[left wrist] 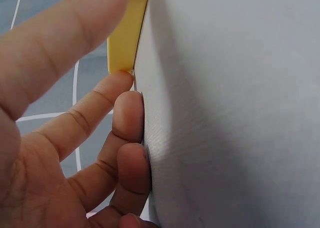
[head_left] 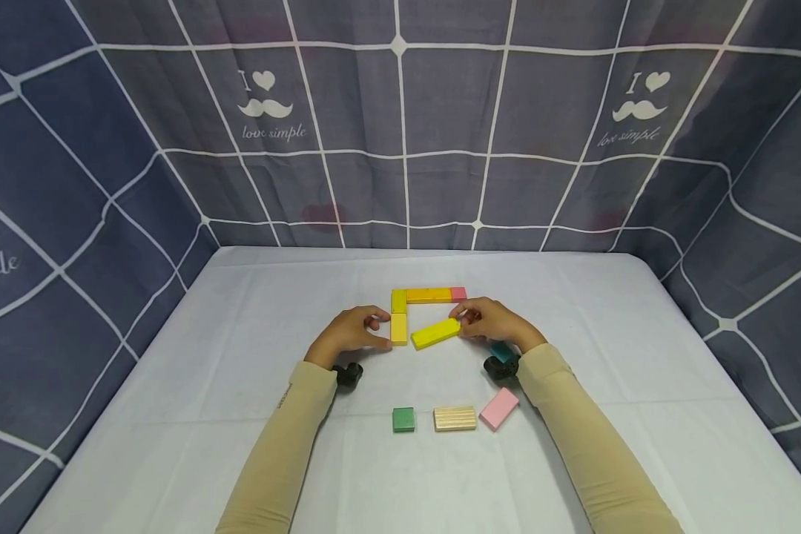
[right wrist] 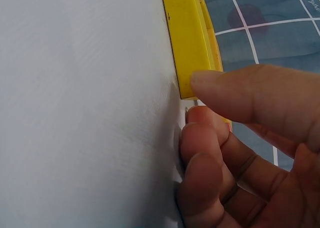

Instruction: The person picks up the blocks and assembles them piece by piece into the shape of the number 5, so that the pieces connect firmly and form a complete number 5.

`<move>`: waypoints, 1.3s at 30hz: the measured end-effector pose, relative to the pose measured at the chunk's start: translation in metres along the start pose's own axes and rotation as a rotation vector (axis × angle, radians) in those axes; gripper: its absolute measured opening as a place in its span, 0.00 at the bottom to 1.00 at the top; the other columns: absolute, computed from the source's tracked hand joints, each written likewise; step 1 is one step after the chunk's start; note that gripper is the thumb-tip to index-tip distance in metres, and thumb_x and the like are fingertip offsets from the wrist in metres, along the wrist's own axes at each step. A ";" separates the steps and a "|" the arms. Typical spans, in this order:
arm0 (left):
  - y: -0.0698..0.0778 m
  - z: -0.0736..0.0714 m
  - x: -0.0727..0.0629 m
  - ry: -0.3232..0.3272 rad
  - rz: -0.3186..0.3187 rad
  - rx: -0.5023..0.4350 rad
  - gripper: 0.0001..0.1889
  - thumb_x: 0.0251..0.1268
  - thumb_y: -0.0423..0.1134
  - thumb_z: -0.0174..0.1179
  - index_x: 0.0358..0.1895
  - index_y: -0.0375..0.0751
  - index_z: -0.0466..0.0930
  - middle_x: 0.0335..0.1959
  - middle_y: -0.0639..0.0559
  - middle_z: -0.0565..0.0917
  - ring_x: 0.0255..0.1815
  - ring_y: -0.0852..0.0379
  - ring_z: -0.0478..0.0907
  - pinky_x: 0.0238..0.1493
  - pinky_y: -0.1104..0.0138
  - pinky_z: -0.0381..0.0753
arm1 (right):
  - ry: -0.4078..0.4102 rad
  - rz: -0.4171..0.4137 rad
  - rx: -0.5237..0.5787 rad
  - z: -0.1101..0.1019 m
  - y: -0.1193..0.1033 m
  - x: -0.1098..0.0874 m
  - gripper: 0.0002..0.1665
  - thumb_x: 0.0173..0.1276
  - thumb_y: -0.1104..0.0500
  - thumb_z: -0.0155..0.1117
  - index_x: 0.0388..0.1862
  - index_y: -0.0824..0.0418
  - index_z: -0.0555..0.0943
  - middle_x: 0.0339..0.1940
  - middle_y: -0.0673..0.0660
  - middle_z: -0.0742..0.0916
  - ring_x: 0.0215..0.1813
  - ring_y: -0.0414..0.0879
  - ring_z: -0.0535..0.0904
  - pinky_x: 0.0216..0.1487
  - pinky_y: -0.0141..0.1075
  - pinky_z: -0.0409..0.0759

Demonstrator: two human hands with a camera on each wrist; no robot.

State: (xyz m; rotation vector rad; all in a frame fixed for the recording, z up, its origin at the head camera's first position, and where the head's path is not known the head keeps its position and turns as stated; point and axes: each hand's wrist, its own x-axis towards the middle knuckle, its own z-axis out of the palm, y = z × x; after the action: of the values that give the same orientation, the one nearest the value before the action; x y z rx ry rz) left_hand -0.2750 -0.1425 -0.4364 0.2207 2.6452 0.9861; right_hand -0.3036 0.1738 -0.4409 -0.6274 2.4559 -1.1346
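My right hand (head_left: 494, 322) pinches the right end of a long bright yellow block (head_left: 435, 334), the thumb (right wrist: 240, 92) on its near side. This block lies slanted on the white cloth, its left end close to a pale yellow block (head_left: 398, 330). My left hand (head_left: 355, 328) is at the left side of that pale yellow block, its fingertips right at the block's edge and the fingers spread. Another yellow block (head_left: 398, 301), a long orange-yellow block (head_left: 429, 296) and a small pink block (head_left: 457, 294) continue from it in an L-shaped row.
Nearer the front lie a green block (head_left: 403, 420), a ribbed tan block (head_left: 455, 418) and a pink block (head_left: 498, 409). A teal block (head_left: 503, 351) is partly hidden by the right wrist camera (head_left: 500, 368). A grey gridded curtain (head_left: 440, 185) hangs behind the table.
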 end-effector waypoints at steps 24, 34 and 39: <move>0.001 -0.001 -0.001 -0.005 -0.005 -0.004 0.31 0.62 0.42 0.81 0.68 0.43 0.83 0.54 0.46 0.85 0.55 0.47 0.78 0.65 0.52 0.77 | 0.004 0.005 -0.008 0.002 -0.002 0.006 0.17 0.75 0.70 0.69 0.60 0.69 0.83 0.35 0.56 0.83 0.29 0.45 0.73 0.32 0.34 0.74; -0.001 0.000 0.003 0.000 0.004 -0.006 0.31 0.60 0.43 0.82 0.67 0.44 0.84 0.54 0.46 0.85 0.56 0.46 0.78 0.65 0.51 0.77 | 0.004 0.030 -0.011 0.003 -0.005 0.005 0.18 0.74 0.69 0.71 0.60 0.68 0.83 0.35 0.55 0.83 0.30 0.45 0.73 0.33 0.35 0.74; -0.001 0.000 0.001 0.000 0.004 -0.002 0.31 0.60 0.43 0.82 0.68 0.44 0.84 0.54 0.46 0.85 0.56 0.46 0.78 0.65 0.51 0.77 | 0.000 0.027 -0.020 0.003 -0.006 0.004 0.18 0.73 0.69 0.72 0.60 0.68 0.84 0.35 0.55 0.83 0.31 0.46 0.74 0.34 0.35 0.75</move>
State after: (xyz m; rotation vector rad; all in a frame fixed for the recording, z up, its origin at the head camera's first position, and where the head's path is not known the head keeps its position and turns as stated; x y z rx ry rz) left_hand -0.2759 -0.1426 -0.4374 0.2255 2.6447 0.9900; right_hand -0.3039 0.1669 -0.4387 -0.5984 2.4713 -1.1008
